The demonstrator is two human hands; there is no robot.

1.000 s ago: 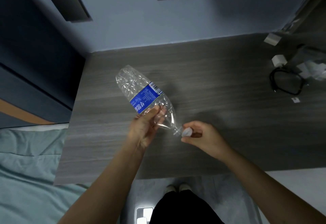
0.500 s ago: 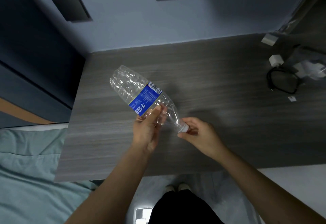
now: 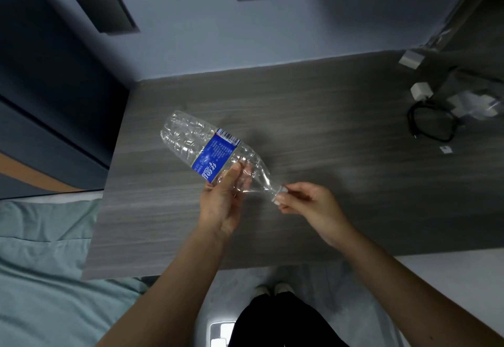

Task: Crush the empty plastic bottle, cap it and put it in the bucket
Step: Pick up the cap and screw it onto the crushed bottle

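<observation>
The cap (image 3: 278,193), held apart a second ago, now sits on the bottle (image 3: 212,155) neck, pinched by the right hand (image 3: 308,204); left hand (image 3: 223,204) grasps the bottle's shoulder above the table (image 3: 327,128), base toward ten o'clock; capping looks underway, though crushing seems slight.

The plastic bottle (image 3: 215,155) is clear and empty, with a blue label (image 3: 215,157) wrapped around its middle; the label carries white print and a barcode strip at its far edge. Its walls look dented and crinkled, mostly in the base half. It is held in the air above the grey wood-grain surface (image 3: 327,117), lying tilted on a diagonal: base toward the far left, neck toward the near right. A white cap (image 3: 278,194) sits at the mouth, at the bottle's near-right end. How far it is screwed on cannot be told.
</observation>
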